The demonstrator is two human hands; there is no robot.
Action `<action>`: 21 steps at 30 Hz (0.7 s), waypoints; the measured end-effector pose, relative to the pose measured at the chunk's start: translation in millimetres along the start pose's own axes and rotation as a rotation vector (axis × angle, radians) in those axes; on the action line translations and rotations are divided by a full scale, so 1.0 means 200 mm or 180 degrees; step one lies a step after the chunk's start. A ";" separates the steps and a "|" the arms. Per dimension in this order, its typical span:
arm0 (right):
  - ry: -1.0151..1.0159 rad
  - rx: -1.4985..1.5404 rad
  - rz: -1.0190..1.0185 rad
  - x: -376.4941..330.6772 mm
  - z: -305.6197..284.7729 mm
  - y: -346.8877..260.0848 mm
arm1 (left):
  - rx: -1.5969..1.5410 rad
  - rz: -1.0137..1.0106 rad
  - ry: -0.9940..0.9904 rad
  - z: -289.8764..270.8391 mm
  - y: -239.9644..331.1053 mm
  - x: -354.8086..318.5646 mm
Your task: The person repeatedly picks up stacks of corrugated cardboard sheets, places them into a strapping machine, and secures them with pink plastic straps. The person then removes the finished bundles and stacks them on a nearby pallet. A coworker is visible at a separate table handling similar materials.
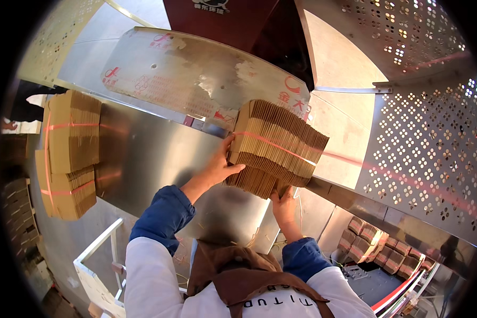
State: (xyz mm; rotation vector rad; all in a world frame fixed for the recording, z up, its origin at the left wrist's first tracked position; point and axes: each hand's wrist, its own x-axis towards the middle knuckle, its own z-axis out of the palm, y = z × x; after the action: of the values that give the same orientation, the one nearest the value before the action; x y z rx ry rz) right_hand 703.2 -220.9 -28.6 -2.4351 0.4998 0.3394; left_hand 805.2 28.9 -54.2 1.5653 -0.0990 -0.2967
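Note:
A thick bundle of flat brown cardboard pieces (281, 138) stands on edge at the far side of the metal table, a pink strap across its middle. My left hand (217, 169) grips its left end, thumb on the near side and fingers reaching around behind. Beneath its near right edge, my right hand (285, 206) holds the cardboard from below, its fingertips partly hidden. The bundle has a stepped shape, with a lower row of edges jutting toward me.
A strapped cardboard stack (71, 153) sits at the table's left end. Beyond the steel tabletop (153, 153) rises a maroon machine housing (222, 21). Perforated metal panels (424, 132) stand at right. Several more bundles (360, 238) lie lower right; a white metal frame (98, 244) stands lower left.

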 end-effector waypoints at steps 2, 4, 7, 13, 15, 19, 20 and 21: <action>0.0021 -0.0008 -0.0049 -0.02 0.00 -0.01 | 0.0171 0.0089 0.0050 0.01 -0.02 -0.01; 0.0021 -0.0035 -0.0019 -0.02 0.01 -0.02 | -0.0133 -0.0113 -0.0080 0.01 -0.01 0.01; 0.0124 0.0036 -0.0220 -0.02 0.03 0.02 | -0.0053 -0.0069 -0.0123 0.02 -0.01 0.01; 0.0293 0.0043 -0.0457 -0.01 0.04 0.03 | 0.0231 -0.0099 -0.0218 0.00 0.00 0.02; 0.0202 -0.0003 -0.0217 -0.01 0.03 0.01 | 0.0164 -0.0116 -0.0261 -0.01 0.00 0.03; 0.0236 -0.0003 -0.0230 -0.01 0.04 0.01 | 0.0205 -0.0062 -0.0288 -0.02 -0.02 0.06; 0.0237 -0.0024 -0.0214 -0.01 0.04 0.00 | 0.0225 -0.0054 -0.0281 -0.02 -0.03 0.06; 0.0235 -0.0047 -0.0201 -0.01 0.04 -0.01 | 0.0205 -0.0019 -0.0275 -0.03 -0.04 0.07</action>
State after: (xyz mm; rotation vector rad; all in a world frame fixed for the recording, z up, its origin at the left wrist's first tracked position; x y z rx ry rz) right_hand 702.1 -213.5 -33.7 -2.4789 0.4522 0.2282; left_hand 819.1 31.0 -64.4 1.6168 -0.1726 -0.3692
